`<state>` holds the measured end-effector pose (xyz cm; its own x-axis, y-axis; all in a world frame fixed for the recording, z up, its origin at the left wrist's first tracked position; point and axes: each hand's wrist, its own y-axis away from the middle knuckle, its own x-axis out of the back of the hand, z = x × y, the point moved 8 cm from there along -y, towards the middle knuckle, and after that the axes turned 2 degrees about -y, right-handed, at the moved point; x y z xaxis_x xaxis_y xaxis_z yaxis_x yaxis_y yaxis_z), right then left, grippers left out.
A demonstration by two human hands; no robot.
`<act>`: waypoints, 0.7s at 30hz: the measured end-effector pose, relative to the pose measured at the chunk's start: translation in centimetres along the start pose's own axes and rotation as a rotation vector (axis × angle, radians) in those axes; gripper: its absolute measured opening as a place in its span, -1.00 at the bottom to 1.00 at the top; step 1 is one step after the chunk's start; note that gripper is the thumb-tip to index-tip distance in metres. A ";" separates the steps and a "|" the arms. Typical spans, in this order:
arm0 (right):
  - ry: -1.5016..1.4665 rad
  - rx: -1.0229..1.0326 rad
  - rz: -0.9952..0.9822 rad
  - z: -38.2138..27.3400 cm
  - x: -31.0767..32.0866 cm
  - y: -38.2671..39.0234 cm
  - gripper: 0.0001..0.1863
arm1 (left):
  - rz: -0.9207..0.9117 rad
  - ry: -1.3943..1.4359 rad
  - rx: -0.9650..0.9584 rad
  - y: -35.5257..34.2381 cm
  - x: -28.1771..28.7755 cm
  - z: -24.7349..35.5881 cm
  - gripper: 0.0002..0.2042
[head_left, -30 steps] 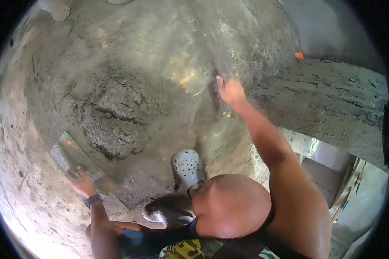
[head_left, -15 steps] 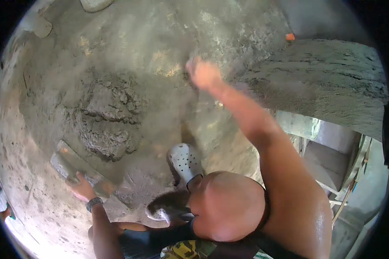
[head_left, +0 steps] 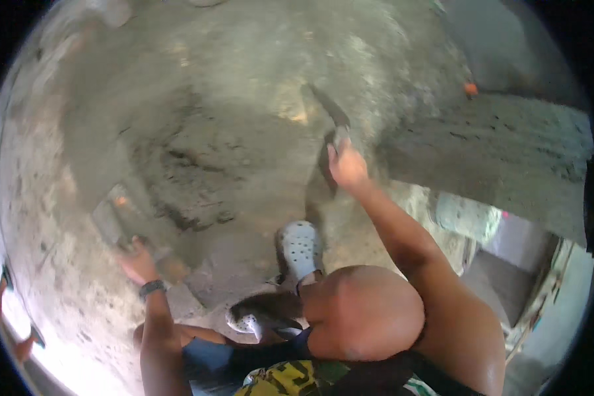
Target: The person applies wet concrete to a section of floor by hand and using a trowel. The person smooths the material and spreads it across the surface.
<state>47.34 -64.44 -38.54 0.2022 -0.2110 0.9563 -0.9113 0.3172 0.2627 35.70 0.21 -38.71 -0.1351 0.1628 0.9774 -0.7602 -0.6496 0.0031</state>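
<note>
My right hand [head_left: 350,168] is wrapped round the handle of a trowel [head_left: 329,107]. Its narrow dark blade points forward and left, close over the grey cement surface; contact cannot be made out. At the left, my left hand [head_left: 138,264] grips a flat rectangular plastering float [head_left: 112,218] smeared with cement. The float lies low, near the left front edge of a heap of wet mortar [head_left: 188,165]. That heap has a rough, cracked top and sits between my two hands. Some blur softens the mortar and the float.
My perforated pale clog [head_left: 301,251] stands just in front of me. At the right is a raised cement-covered band [head_left: 488,148], with a small orange piece [head_left: 470,88] at its far edge. Below it lies a recess with wooden framing [head_left: 541,290]. Another person's foot [head_left: 25,346] shows at far left.
The view has shifted. My right hand has come back toward me, and the trowel blade now shows plainly. My left hand keeps its grip on the float beside the mortar.
</note>
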 end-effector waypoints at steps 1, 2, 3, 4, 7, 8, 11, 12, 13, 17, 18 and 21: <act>0.017 0.031 -0.165 -2.5 -0.5 2.2 -0.42 | 0.095 -0.045 -0.036 -0.1 0.4 -1.0 -0.36; 0.049 0.062 -0.320 -4.6 0.0 3.5 -0.41 | 0.183 -0.083 -0.074 -0.2 0.9 -1.2 -0.39; 0.053 0.090 -0.318 -5.4 1.6 3.3 -0.41 | 0.197 -0.085 -0.049 -0.1 1.1 -0.3 -0.39; 0.039 0.086 -0.312 -5.9 3.0 3.2 -0.39 | 0.112 -0.013 -0.015 0.0 1.2 0.7 -0.40; -0.145 0.079 -0.072 -3.6 6.1 -2.8 -0.33 | -0.007 0.156 0.054 0.3 2.1 4.0 -0.42; -0.150 0.062 -0.053 -4.3 7.1 -5.5 -0.28 | -0.040 0.233 0.075 0.1 2.5 3.8 -0.43; 0.013 -0.059 -0.029 -3.3 8.6 -17.5 -0.19 | 0.017 0.266 0.039 0.2 2.0 3.6 -0.42; 0.055 0.033 -0.042 -6.2 8.6 -20.2 -0.20 | 0.019 0.259 0.050 0.1 2.0 3.0 -0.42; 0.095 0.126 -0.063 -9.7 8.7 -22.0 -0.20 | 0.034 0.205 0.037 -0.2 2.4 2.3 -0.42; 0.225 0.314 0.048 -21.2 8.4 -27.8 -0.37 | 0.117 0.050 0.071 0.2 2.9 1.0 -0.37; 0.260 0.319 0.070 -21.4 8.2 -29.7 -0.37 | 0.107 0.087 0.087 0.3 2.5 2.5 -0.37; 0.358 0.380 0.039 -23.5 5.9 -29.4 -0.39 | -0.091 0.256 0.164 0.3 2.0 5.0 -0.35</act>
<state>83.73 -53.29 -37.62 0.2151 0.1443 0.9659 -0.9729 -0.0539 0.2247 38.38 -3.41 -35.73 -0.2425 0.3937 0.8867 -0.6665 -0.7317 0.1426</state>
